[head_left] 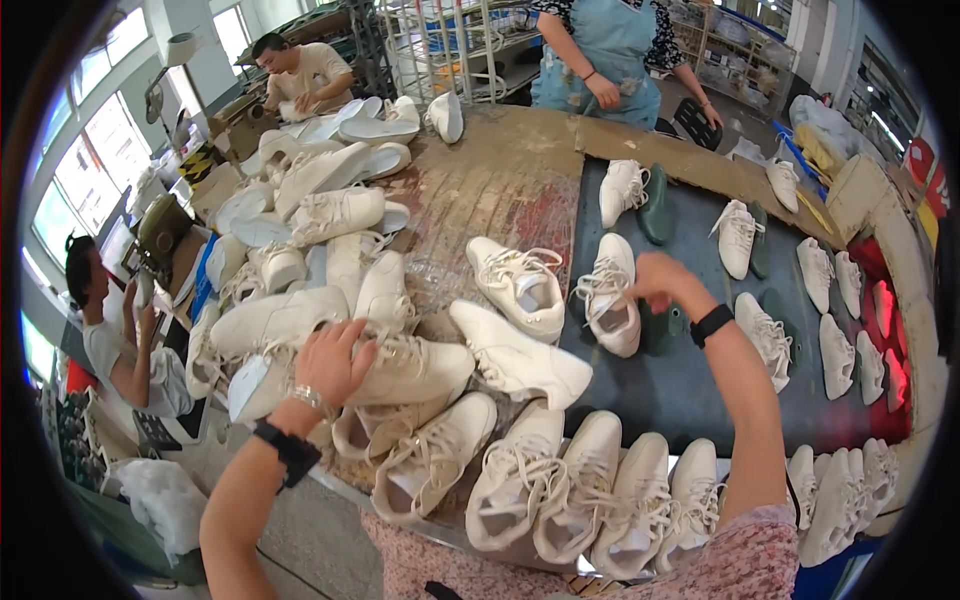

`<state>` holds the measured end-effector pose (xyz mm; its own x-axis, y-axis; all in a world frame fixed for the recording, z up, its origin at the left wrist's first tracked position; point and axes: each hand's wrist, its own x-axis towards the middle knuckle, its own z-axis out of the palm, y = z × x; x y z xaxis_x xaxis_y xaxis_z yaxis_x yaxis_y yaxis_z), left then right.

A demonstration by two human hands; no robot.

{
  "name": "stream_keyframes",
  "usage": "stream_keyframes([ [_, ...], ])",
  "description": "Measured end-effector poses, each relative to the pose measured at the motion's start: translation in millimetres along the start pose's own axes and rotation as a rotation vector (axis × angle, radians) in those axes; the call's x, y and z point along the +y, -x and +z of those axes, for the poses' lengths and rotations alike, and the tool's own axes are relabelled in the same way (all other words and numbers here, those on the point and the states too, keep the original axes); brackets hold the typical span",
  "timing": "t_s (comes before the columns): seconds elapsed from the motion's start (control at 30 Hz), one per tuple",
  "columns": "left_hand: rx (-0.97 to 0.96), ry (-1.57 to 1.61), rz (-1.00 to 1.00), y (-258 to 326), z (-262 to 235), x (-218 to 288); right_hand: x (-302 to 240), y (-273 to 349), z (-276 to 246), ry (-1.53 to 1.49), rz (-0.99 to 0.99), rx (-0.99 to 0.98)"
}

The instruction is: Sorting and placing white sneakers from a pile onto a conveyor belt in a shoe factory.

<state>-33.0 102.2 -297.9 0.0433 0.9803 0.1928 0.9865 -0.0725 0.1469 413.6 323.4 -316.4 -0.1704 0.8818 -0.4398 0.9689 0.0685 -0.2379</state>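
Note:
My left hand reaches over the heap on the left, its fingers bent around the collar end of a cream lace-up sneaker that lies on its side, toe to the right. Over the dark belt, my right hand has its fingers curled in against the side of another cream sneaker, which lies with its toe away from me. Whether those fingertips pinch anything is hidden. Beside that sneaker sits a dark green shoe last. Between my hands two more sneakers, an upright one and a tipped one, rest on the worn table.
A row of sneakers lines the near edge. On the belt, sneakers and green lasts stand in pairs, running toward a red-lit opening at right. Cardboard borders the belt. Several people work around the table's far and left sides.

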Motion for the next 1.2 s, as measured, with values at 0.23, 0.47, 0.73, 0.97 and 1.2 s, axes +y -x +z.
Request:
stream_keyframes([
  [0.23, 0.209, -0.090, 0.018, -2, 2, 4, 18, -185, 6, -0.396, 0.024, 0.588],
  [0.47, 0.190, -0.074, 0.040, -11, 4, -2, 32, -280, 34, -1.277, 0.430, 0.636],
  [0.73, 0.180, -0.055, 0.038, -19, 7, 1, 63, -233, 47, -0.238, 0.436, 0.740],
  [0.97, 0.304, -0.028, 0.018, -14, 14, -5, 117, -223, 29, -0.138, 0.111, 0.498],
  [1.2, 0.390, -0.036, -0.014, -6, 23, -9, 19, -61, 44, -0.181, -0.568, 0.022],
])
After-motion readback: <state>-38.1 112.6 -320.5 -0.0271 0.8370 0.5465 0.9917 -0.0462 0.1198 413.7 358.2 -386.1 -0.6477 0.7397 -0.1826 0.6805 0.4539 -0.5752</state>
